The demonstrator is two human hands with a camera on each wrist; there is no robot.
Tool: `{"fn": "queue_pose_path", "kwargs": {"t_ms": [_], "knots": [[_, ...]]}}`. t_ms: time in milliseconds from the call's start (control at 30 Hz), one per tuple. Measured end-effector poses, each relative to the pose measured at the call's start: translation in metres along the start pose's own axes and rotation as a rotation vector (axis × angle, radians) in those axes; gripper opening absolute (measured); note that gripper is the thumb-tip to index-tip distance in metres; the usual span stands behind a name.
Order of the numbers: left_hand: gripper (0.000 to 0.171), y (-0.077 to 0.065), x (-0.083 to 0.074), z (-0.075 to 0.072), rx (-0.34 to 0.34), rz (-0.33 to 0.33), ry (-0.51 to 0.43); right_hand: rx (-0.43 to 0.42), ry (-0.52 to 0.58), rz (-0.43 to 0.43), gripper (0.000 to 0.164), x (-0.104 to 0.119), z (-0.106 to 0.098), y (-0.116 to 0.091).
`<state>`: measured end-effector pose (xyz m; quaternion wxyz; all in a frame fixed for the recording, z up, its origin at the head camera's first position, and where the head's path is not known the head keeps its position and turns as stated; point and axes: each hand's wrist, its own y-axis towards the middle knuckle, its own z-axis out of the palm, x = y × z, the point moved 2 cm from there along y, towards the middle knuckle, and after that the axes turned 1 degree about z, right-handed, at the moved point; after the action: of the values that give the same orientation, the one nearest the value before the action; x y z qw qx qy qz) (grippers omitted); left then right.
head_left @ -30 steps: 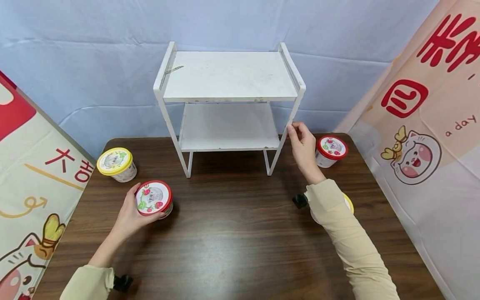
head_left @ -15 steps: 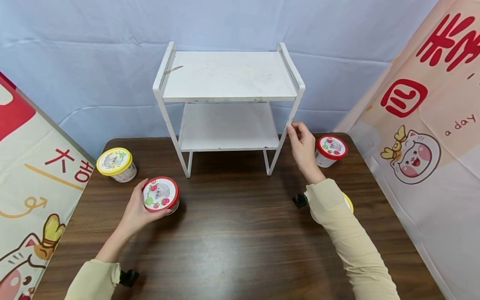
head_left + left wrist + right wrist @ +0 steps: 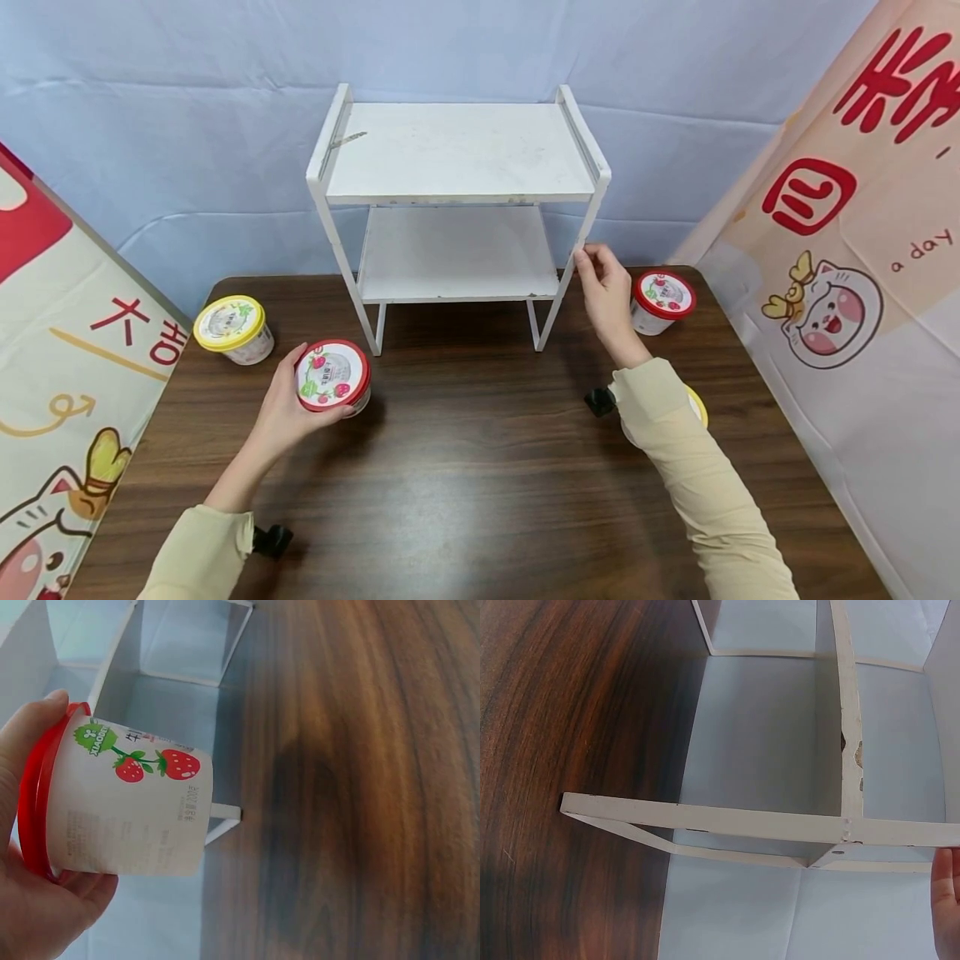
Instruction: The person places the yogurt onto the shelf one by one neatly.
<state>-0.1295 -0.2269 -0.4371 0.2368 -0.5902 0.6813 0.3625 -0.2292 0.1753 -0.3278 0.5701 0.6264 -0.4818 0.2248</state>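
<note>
Widely curved left fingers (image 3: 288, 372), gripping strawberry tub (image 3: 131, 799)

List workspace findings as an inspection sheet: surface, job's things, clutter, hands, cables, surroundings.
Surface: dark brown wood-grain table.
Job's things: round white tub with red strawberry-print lid; white two-tier rack, chipped on a shelf edge, brown mark on top shelf.
Other tubs: round white yellow-lidded tub at far left; second red-lidded white tub at right; second yellow-lidded tub, mostly hidden by the right sleeve.
Clutter: nothing seen.
Hands: left hand grips the strawberry tub, lid up; right hand holds the rack's right front upright.
Cables: nothing seen.
Surroundings: pale blue cloth backdrop; printed panels at left and right.
</note>
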Motion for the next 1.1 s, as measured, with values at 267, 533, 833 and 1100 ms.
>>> {"fn": "queue_pose_path", "kwargs": {"t_ms": [267,533,833,1100], "knots": [[0.105,0.005,-0.009,0.000,-0.005,0.021,0.000,-0.013,0.006,0.015,0.022,-0.029,0.001,0.006],[0.105,0.007,-0.016,-0.001,0.015,0.024,0.003,-0.005,0.008,0.010,0.021,-0.021,0.001,0.004],[0.105,0.010,-0.027,-0.003,0.019,0.032,0.005,-0.015,-0.007,0.001,0.020,-0.010,0.000,0.002],[0.106,0.011,-0.038,-0.007,0.003,0.023,-0.030,-0.019,-0.007,0.016,0.022,-0.026,0.001,0.006]]}}
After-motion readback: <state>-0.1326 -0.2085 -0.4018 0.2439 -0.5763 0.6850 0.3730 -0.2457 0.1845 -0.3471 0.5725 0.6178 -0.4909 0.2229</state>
